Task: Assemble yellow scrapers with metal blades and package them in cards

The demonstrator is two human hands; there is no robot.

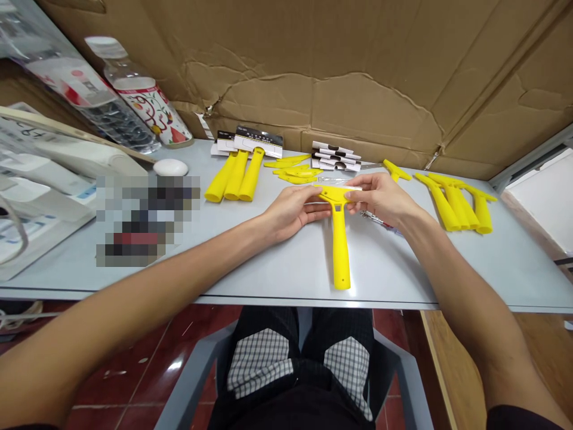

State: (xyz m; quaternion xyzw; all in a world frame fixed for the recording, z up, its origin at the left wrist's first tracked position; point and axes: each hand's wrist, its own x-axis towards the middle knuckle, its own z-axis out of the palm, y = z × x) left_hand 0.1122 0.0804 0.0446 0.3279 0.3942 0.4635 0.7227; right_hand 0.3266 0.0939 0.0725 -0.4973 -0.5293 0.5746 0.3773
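A yellow T-shaped scraper lies in front of me with its round handle pointing toward me. My left hand pinches the left end of its wide head, thumb on top and fingers beneath. At the head's right end, my right hand grips with thumb and fingers. Just behind the hands are flat yellow plates in a loose pile and a stack of folded black-and-white cards. A thin metal-tipped tool lies partly hidden under my right hand.
Three carded yellow scrapers lie at the back left. Several yellow scraper handles rest at the right. Bottles, a white oval object and white packages crowd the left. A cardboard wall closes the table's back.
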